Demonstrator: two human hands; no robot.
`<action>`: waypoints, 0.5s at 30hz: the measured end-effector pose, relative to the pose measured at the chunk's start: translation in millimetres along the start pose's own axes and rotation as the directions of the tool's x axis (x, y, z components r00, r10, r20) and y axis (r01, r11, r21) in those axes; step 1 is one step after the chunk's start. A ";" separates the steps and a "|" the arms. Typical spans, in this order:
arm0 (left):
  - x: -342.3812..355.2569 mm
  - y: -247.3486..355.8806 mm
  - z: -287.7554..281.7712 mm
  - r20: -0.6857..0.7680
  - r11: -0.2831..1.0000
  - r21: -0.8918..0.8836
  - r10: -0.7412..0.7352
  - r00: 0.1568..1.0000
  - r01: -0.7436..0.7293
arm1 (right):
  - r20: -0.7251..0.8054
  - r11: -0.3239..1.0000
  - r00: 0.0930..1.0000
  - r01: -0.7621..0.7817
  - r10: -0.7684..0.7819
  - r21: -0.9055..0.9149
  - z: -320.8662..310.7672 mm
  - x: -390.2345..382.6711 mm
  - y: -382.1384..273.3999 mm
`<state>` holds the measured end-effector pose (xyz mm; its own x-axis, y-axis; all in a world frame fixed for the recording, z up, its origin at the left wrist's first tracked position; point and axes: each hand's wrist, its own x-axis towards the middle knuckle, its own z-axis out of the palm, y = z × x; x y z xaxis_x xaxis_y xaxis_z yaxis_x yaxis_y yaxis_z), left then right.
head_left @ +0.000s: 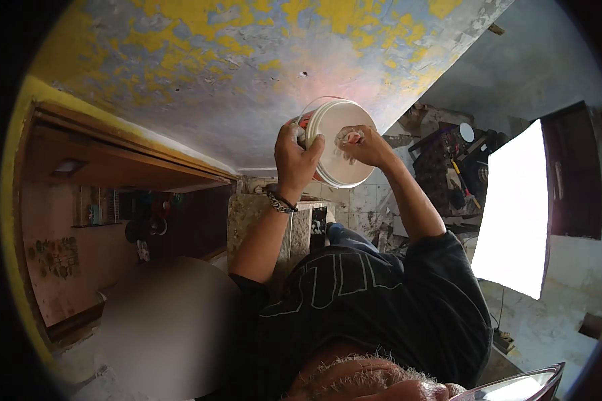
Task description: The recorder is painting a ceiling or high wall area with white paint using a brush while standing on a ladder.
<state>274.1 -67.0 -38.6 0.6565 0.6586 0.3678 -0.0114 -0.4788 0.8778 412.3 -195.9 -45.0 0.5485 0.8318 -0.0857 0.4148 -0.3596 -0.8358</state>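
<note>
A white-rimmed plastic bucket [348, 184] with a reddish label on its side is held up in front of the peeling wall. Its thin wire handle [312, 101] arches on the wall side. Pale beige material [334, 119] shows within the rim. My left hand [297, 159] grips the bucket's left side, thumb over the rim. Over the pale material, my right hand [366, 146] has its fingers curled around something small and reddish, which I cannot make out. Whitish smears surround those fingertips.
The wall [227, 73] has patchy yellow and grey paint. A stained wooden stand [247, 224] is close beside my left forearm. Wooden-framed doorway [134, 144] lies left. At right are a cluttered dark table [441, 154] with tools and a bright window [512, 214]. Tiled floor [358, 207] shows below.
</note>
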 end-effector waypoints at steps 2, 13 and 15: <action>0.9 -0.1 5.1 -0.018 1.000 0.008 -0.018 1.000 0.018 | 0.021 0.981 0.995 -0.105 0.103 0.164 -14.2 -14.0 -16.7; 4.9 -15.8 19.6 0.016 0.954 -0.203 -0.223 0.975 0.222 | 0.005 0.981 0.991 0.131 -0.133 0.143 -71.9 -98.5 -13.9; 4.3 -6.6 21.7 0.013 0.913 -0.322 -0.262 0.965 0.252 | -0.069 0.983 0.986 0.155 -0.149 0.101 -71.1 -112.2 -24.5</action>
<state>293.3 -73.6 -49.5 0.6464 0.7533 0.1210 -0.0879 -0.0840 0.9926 392.2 -310.5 23.6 0.5291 0.8450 0.0770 0.4197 -0.1818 -0.8893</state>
